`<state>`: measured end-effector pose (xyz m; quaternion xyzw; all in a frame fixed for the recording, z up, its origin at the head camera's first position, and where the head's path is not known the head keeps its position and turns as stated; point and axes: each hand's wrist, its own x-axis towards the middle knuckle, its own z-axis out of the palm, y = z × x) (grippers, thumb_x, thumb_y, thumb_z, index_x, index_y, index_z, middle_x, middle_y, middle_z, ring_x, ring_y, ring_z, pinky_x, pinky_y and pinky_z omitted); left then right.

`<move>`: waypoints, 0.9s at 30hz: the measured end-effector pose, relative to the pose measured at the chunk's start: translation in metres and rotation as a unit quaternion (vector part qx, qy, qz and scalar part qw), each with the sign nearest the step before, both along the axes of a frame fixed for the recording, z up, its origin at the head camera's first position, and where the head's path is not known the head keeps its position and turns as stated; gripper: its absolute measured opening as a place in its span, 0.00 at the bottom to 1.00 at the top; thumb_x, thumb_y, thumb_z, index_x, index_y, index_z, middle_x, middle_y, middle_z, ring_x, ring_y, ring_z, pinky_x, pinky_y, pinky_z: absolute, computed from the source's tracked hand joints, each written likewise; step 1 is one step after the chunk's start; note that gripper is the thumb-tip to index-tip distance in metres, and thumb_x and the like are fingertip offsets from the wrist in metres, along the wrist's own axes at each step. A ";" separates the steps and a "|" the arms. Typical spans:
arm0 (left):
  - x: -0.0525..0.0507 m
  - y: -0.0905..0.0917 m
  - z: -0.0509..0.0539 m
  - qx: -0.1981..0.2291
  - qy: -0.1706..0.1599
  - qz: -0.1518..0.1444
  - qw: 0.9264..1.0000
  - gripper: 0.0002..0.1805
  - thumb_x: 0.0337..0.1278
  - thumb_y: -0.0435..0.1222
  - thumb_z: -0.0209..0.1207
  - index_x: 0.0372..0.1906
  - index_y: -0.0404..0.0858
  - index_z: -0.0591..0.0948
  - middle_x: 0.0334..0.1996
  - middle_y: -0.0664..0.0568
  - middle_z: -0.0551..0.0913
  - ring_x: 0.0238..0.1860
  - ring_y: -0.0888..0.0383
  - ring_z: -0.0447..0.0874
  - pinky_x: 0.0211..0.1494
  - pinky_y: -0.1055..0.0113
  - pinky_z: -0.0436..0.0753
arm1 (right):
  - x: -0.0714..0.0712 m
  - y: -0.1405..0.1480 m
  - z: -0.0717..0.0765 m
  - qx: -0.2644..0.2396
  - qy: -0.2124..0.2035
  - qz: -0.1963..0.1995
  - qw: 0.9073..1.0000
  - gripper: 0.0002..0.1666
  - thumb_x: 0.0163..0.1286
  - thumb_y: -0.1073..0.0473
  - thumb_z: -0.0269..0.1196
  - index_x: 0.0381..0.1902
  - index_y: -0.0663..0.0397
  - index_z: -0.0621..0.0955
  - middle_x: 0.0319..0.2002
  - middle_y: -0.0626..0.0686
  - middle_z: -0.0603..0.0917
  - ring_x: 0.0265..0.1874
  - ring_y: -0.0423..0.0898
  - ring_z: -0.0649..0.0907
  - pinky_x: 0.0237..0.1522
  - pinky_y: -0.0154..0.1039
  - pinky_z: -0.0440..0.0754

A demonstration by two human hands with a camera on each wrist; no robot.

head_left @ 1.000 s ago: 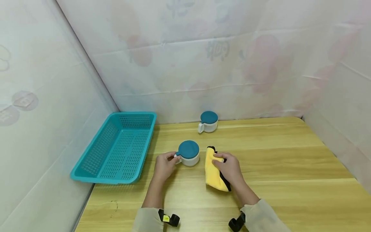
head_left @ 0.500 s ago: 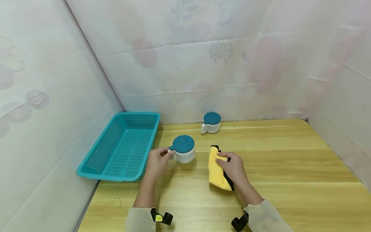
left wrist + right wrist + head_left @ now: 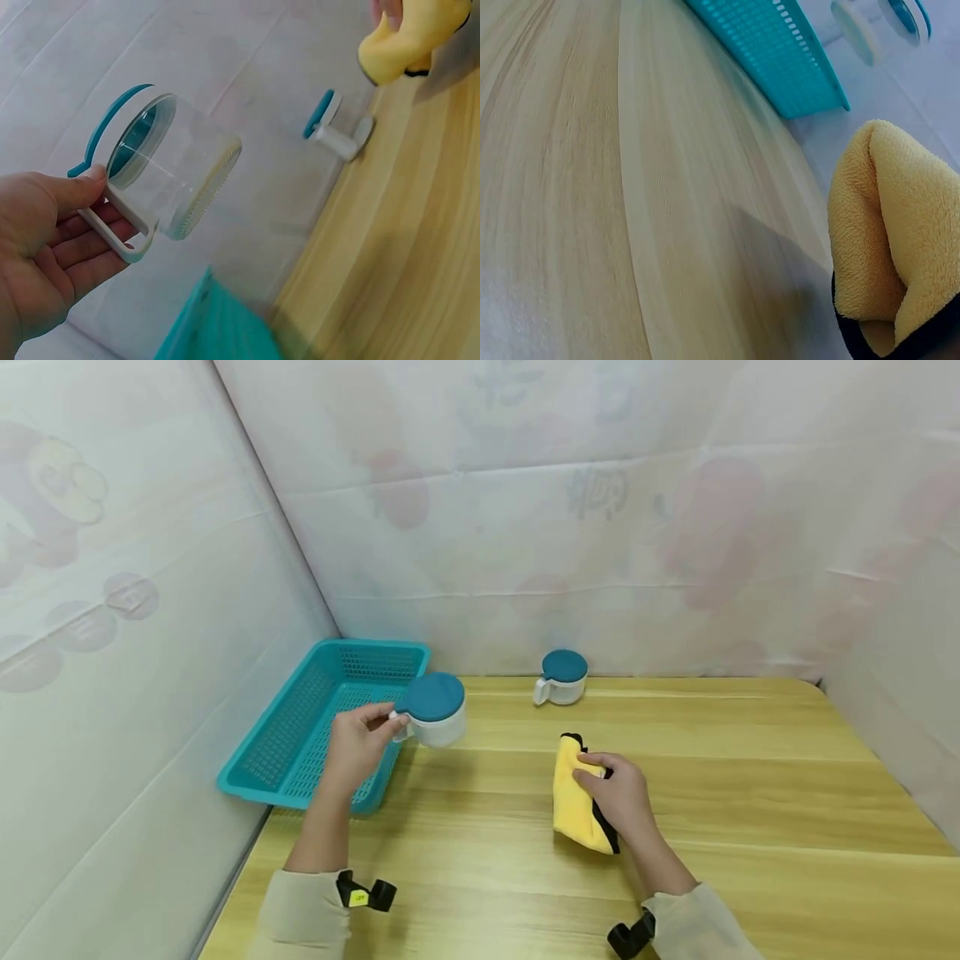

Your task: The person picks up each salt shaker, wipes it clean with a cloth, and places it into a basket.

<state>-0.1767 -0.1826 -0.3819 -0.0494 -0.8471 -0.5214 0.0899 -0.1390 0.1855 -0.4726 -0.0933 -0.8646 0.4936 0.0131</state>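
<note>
My left hand (image 3: 356, 743) pinches the white handle of a seasoning jar (image 3: 437, 710) with a blue lid. The jar hangs above the table beside the basket's right edge, and the left wrist view shows its clear body (image 3: 176, 169) and lid on. My right hand (image 3: 621, 795) holds a folded yellow cloth (image 3: 573, 806) with black edging, thumb and fingers gripping its top; the right wrist view shows the cloth (image 3: 919, 225) but hides the fingers. A second, similar jar (image 3: 562, 683) stands upright at the back of the table.
A turquoise perforated basket (image 3: 382, 645) sits at the table's left rear corner, against the printed wall covering (image 3: 487, 552). The wooden table (image 3: 735, 793) extends to the right. Cameras are strapped to both wrists.
My left hand has lifted the seasoning jar off the table and carried it left toward the basket. The right hand keeps holding the cloth in about the same place. The head view has turned slightly left.
</note>
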 end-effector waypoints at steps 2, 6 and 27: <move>0.001 -0.012 0.007 -0.010 0.000 0.011 1.000 0.21 0.62 0.39 0.64 0.56 0.31 0.82 0.48 0.40 0.86 0.46 0.51 0.85 0.41 0.70 0.85 | 0.001 0.001 0.001 0.001 0.001 0.001 1.000 0.22 0.68 0.50 0.65 0.56 0.52 0.83 0.65 0.58 0.76 0.64 0.56 0.73 0.56 0.51 0.79; -0.001 -0.040 0.016 -0.045 -0.010 0.044 0.998 0.25 0.64 0.45 0.63 0.59 0.32 0.80 0.51 0.40 0.85 0.46 0.53 0.84 0.40 0.73 0.84 | 0.001 0.003 0.004 0.002 0.005 0.001 1.000 0.22 0.68 0.49 0.66 0.56 0.52 0.83 0.65 0.59 0.76 0.57 0.56 0.77 0.50 0.45 0.81; -0.010 -0.136 -0.004 -0.181 -0.060 0.141 0.971 0.27 0.70 0.46 0.56 0.60 0.27 0.78 0.53 0.31 0.81 0.52 0.39 0.81 0.38 0.65 0.85 | 0.015 0.057 0.017 0.062 0.016 -0.007 0.998 0.26 0.69 0.45 0.64 0.58 0.54 0.81 0.66 0.62 0.73 0.66 0.64 0.69 0.53 0.52 0.79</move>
